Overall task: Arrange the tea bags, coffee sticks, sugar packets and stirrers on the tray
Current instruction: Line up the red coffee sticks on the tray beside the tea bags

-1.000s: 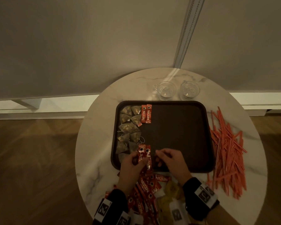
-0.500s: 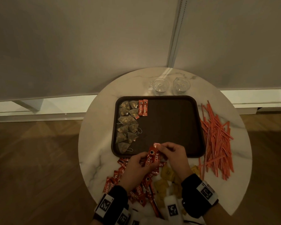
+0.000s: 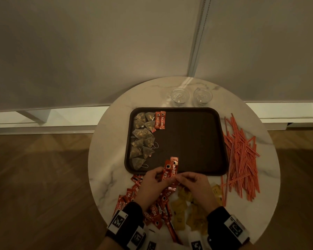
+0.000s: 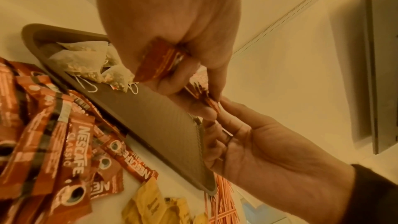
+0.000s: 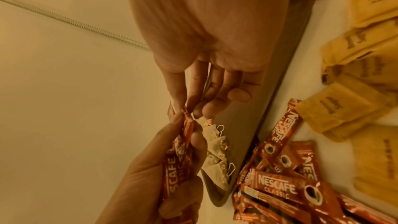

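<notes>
Loose coffee sticks (image 3: 153,210): a heap on the near left of the marble table (image 3: 105,159), overlapping too much to count; none of these is placed yet.
Sugar packets (image 3: 181,208): yellow, scattered on the near side right of the heap, partly under the wrists; count unclear, none on the tray.
Left hand (image 3: 150,184): fingers curled round the lower part of two Nescafé sticks (image 3: 170,171), held over the tray's near rim.
Right hand (image 3: 193,184): thumb and forefinger pinch the edge of the same pair, other fingers loosely extended; it seems to be squaring them.
Stirrers (image 3: 240,156): a loose red pile on the table right of the tray, dozens, all still off it.
Tray (image 3: 197,141): dark, mostly bare.
Tea bags (image 3: 143,139): about ten pyramid bags in a column down the tray's left side; this part looks done.
Placed sticks (image 3: 160,120): two, side by side at the far left, beside the tea bags.
Glass cups (image 3: 191,96): two, beyond the tray.
Progress: early, judging by the piles left.
</notes>
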The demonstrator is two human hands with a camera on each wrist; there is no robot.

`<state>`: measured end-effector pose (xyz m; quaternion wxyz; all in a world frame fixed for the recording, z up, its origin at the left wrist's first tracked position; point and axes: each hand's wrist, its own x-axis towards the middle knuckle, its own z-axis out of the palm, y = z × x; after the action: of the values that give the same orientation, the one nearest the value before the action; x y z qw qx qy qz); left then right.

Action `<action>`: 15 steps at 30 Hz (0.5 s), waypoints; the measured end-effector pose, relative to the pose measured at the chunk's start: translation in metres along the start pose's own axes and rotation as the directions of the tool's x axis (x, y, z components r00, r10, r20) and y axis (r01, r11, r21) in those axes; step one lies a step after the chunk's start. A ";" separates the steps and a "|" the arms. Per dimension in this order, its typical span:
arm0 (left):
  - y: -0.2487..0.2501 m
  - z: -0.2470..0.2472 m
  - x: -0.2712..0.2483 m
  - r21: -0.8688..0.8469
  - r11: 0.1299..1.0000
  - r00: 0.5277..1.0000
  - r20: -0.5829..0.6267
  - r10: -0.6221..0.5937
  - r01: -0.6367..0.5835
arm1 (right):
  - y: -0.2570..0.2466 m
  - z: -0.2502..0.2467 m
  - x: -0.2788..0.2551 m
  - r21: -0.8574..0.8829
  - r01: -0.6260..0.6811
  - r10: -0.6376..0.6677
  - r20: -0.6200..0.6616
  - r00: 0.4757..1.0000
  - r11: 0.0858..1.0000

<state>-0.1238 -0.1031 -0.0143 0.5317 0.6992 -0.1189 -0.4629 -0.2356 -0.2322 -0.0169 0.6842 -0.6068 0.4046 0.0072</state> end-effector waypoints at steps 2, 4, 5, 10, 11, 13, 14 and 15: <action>-0.003 0.001 0.001 0.001 1.000 1.000 0.006 -0.010 0.010 | 0.000 -0.001 0.003 0.020 -0.020 0.019 0.013 1.000 1.000; -0.004 0.002 0.003 -0.015 1.000 1.000 0.010 -0.026 0.026 | -0.001 -0.004 0.008 0.024 -0.034 0.033 0.051 0.998 0.999; -0.005 0.001 0.005 -0.023 0.999 0.999 0.007 -0.035 0.035 | -0.002 -0.007 0.011 0.021 -0.036 0.034 0.070 0.997 0.999; -0.009 -0.003 0.023 -0.121 0.987 0.987 -0.107 -0.121 0.108 | -0.006 -0.021 0.039 -0.010 -0.040 0.040 0.018 0.999 0.999; -0.010 -0.005 0.028 -0.143 0.982 0.981 -0.130 -0.144 0.125 | -0.007 -0.024 0.049 -0.048 -0.044 0.045 0.002 0.999 0.998; -0.010 -0.008 0.037 -0.194 0.970 0.974 -0.144 -0.178 0.149 | -0.005 -0.030 0.076 -0.165 -0.049 0.047 -0.016 0.999 0.985; -0.008 -0.010 0.041 -0.220 0.963 0.971 -0.143 -0.192 0.158 | -0.004 -0.032 0.091 -0.227 -0.055 0.052 -0.019 0.998 0.972; -0.006 -0.011 0.045 -0.245 0.955 0.969 -0.141 -0.204 0.165 | -0.003 -0.034 0.106 -0.283 -0.062 0.059 -0.019 0.998 0.957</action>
<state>-0.0928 -0.1229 -0.0430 0.5719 0.6765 0.0462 -0.4617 -0.1810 -0.3124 -0.0719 0.5878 -0.6858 0.4211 0.0826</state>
